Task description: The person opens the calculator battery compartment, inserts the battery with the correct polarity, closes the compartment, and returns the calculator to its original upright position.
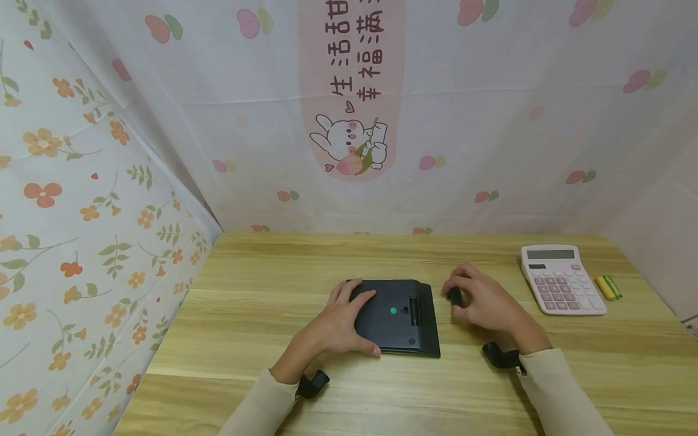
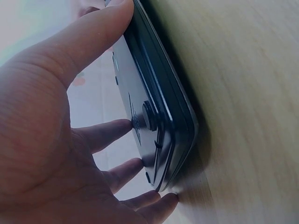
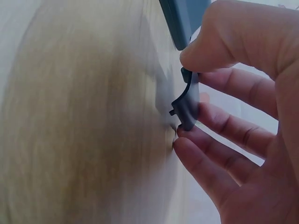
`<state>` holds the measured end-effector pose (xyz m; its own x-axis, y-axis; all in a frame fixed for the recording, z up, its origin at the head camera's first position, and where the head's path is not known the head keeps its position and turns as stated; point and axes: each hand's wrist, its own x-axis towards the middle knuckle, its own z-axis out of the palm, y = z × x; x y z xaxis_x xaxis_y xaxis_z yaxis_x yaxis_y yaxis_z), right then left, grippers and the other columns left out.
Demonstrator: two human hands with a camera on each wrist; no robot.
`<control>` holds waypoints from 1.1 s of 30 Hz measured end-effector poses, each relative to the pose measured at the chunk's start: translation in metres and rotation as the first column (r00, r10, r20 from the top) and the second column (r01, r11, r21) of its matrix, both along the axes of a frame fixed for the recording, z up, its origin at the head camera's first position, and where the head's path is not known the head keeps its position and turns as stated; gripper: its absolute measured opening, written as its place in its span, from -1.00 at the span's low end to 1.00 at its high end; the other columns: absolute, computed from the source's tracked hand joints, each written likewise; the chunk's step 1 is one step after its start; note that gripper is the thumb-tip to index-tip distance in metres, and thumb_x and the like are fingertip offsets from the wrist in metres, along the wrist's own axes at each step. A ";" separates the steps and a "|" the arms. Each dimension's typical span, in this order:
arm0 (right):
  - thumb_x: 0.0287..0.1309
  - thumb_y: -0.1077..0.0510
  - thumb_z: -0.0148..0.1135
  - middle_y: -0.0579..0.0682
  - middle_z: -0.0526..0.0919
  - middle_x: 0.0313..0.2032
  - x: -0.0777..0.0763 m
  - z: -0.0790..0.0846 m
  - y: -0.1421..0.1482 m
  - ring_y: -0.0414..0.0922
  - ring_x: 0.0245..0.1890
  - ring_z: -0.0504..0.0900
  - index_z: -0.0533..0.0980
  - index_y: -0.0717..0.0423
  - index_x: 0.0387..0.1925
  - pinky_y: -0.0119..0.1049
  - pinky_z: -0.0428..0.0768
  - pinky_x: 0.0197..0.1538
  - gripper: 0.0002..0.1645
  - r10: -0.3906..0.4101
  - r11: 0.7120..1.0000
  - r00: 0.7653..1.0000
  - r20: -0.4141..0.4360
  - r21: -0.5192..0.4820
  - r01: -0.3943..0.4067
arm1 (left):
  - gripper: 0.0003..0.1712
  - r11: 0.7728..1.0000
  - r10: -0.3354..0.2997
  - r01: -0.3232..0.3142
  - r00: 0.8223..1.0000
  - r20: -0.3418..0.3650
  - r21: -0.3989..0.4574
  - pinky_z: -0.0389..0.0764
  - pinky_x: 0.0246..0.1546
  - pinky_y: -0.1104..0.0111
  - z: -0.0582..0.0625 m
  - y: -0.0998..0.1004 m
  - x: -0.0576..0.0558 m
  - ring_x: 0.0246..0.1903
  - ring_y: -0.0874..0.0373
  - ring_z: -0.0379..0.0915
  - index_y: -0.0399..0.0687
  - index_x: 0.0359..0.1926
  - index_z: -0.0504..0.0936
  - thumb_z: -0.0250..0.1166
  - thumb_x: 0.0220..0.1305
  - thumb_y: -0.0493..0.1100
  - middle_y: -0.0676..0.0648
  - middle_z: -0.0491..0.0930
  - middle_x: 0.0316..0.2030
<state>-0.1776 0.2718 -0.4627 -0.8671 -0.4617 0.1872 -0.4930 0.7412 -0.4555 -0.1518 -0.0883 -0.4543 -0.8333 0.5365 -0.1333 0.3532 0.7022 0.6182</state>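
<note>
A black calculator (image 1: 400, 330) lies face down on the table, its battery slot (image 1: 415, 311) uncovered and dark inside. My left hand (image 1: 339, 321) holds it across the left part, thumb at the near edge and fingers spread over the back and far edge. In the left wrist view, fingertips touch the calculator's back (image 2: 135, 93) near a round foot. To the right of it, my right hand (image 1: 485, 303) pinches a small black battery cover (image 3: 188, 105) between thumb and fingers, just above the tabletop and apart from the calculator.
A pink and white calculator (image 1: 564, 281) lies face up at the right of the wooden table (image 1: 262, 260). Beside it are two yellow-green batteries (image 1: 608, 287). A patterned cloth (image 1: 463, 121) hangs behind the table, and a floral one (image 1: 98, 242) hangs at the left.
</note>
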 end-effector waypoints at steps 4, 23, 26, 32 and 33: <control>-0.02 0.30 0.52 -0.04 0.59 0.02 0.001 0.001 0.001 -0.02 -0.08 0.60 0.75 -0.05 -0.10 0.05 0.60 0.02 -0.61 -0.019 1.000 1.000 0.008 0.005 0.019 | 0.30 1.000 -0.005 0.005 1.000 -0.010 0.002 0.34 0.45 -0.30 0.001 0.000 0.000 0.70 -0.31 -0.27 0.01 0.69 0.35 0.78 0.01 0.22 -0.18 -0.04 0.72; -0.02 0.31 0.53 -0.03 0.60 0.01 0.000 0.001 0.007 -0.02 -0.11 0.59 0.76 -0.03 -0.10 0.00 0.58 -0.03 -0.61 -0.038 0.999 0.999 0.022 0.018 0.038 | 0.29 1.000 0.000 0.000 1.000 -0.006 -0.003 0.36 0.46 -0.26 0.000 0.000 0.000 0.71 -0.26 -0.26 0.04 0.69 0.34 0.78 0.02 0.22 -0.17 -0.05 0.73; -0.01 0.31 0.53 -0.03 0.60 0.01 0.000 0.001 0.008 -0.02 -0.12 0.59 0.76 -0.03 -0.10 0.01 0.58 -0.04 -0.61 -0.039 0.999 0.999 0.020 0.019 0.039 | 0.29 1.000 0.000 0.000 1.000 -0.006 -0.006 0.36 0.46 -0.25 0.000 0.000 -0.001 0.70 -0.26 -0.26 0.04 0.69 0.34 0.78 0.02 0.22 -0.16 -0.05 0.73; 0.01 0.30 0.55 -0.02 0.60 0.02 -0.001 0.000 0.009 -0.02 -0.10 0.59 0.76 -0.03 -0.09 0.04 0.60 0.00 -0.62 -0.049 0.999 0.998 0.038 0.025 0.048 | 0.29 1.000 -0.003 0.003 1.000 -0.008 -0.009 0.36 0.45 -0.25 0.000 0.000 -0.001 0.70 -0.25 -0.25 0.03 0.69 0.34 0.77 0.02 0.22 -0.17 -0.05 0.73; 0.01 0.29 0.55 -0.02 0.60 0.03 -0.002 0.000 0.009 -0.02 -0.10 0.59 0.76 -0.03 -0.08 0.05 0.60 0.01 -0.62 -0.051 0.998 0.998 0.040 0.026 0.050 | 0.29 1.000 -0.003 0.003 1.000 -0.008 -0.009 0.36 0.46 -0.26 0.000 0.000 0.000 0.70 -0.26 -0.25 0.03 0.69 0.34 0.78 0.02 0.22 -0.17 -0.05 0.73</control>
<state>-0.1793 0.2806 -0.4628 -0.8958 -0.4217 0.1403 -0.4366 0.7760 -0.4553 -0.1523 -0.0878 -0.4546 -0.8328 0.5376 -0.1316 0.3600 0.7067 0.6091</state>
